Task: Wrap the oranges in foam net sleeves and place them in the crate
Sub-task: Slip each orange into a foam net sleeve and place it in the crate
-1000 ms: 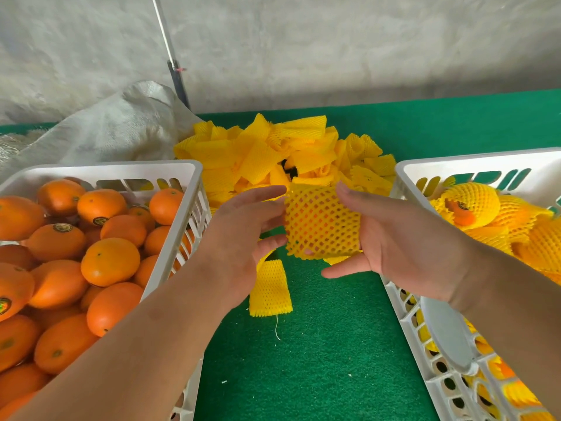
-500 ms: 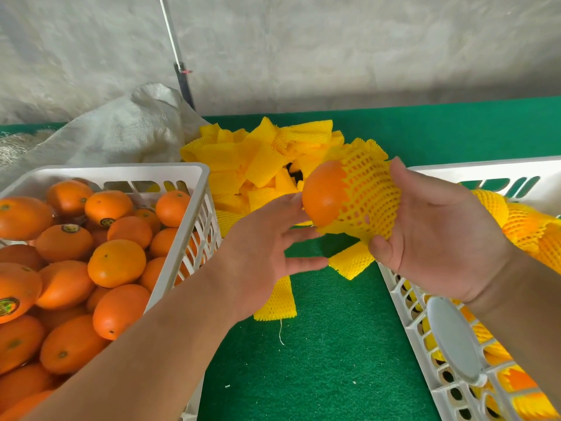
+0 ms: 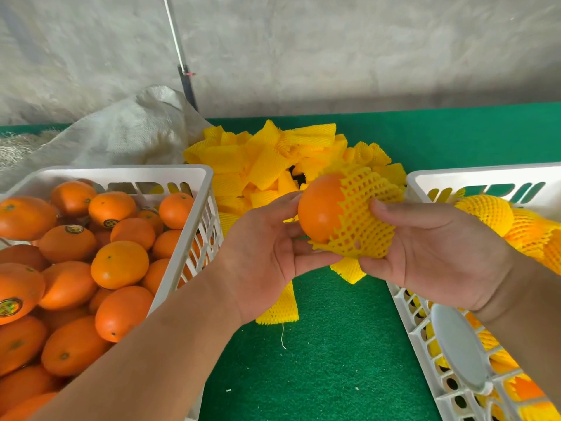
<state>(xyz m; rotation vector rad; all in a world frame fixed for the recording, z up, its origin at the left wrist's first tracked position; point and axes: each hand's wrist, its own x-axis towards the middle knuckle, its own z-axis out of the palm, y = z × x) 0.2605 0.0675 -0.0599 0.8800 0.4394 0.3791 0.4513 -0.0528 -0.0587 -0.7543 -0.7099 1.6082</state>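
Orange (image 3: 318, 208) now sits deeper in the foam net sleeve (image 3: 361, 217), both hands' fingers (image 3: 391, 212) clamped round it.

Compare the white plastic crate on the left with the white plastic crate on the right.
The left white plastic crate holds bare oranges, several with dark stickers; the right white plastic crate holds oranges already wrapped in yellow foam net sleeves. Both are slotted and sit on the green mat.

Round stickers (image 3: 74, 229) on oranges (image 3: 67, 243): print unreadable.
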